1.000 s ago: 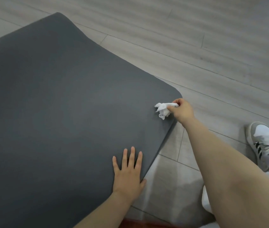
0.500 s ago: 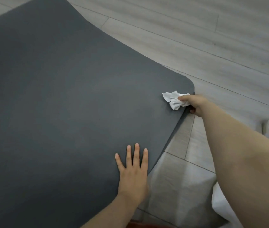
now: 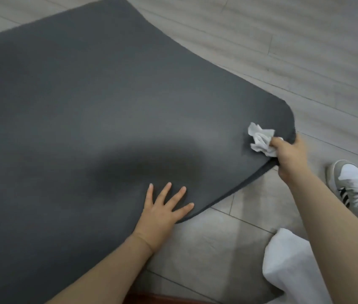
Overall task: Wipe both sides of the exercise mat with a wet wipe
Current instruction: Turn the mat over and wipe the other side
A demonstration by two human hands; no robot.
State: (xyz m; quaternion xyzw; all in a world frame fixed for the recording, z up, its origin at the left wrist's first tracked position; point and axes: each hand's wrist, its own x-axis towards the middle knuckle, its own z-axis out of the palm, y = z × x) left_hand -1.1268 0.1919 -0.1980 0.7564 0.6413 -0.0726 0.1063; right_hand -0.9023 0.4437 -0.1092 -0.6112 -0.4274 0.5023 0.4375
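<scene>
A dark grey exercise mat (image 3: pixel 90 102) lies on the floor and fills the left and middle of the view. My right hand (image 3: pixel 290 153) grips the mat's near right corner, which is lifted a little off the floor, and pinches a crumpled white wet wipe (image 3: pixel 260 140) against the top of it. My left hand (image 3: pixel 162 212) rests flat on the mat near its front edge, fingers spread and straight.
Pale grey wood-look floor (image 3: pixel 294 51) surrounds the mat at the back and right. A grey and white sneaker (image 3: pixel 349 183) stands at the right edge. White trouser cloth (image 3: pixel 287 266) covers the lower right.
My right hand has curled around the mat's corner and raised it slightly, with the wipe still held. My left hand's fingers have spread apart. The view has shifted.
</scene>
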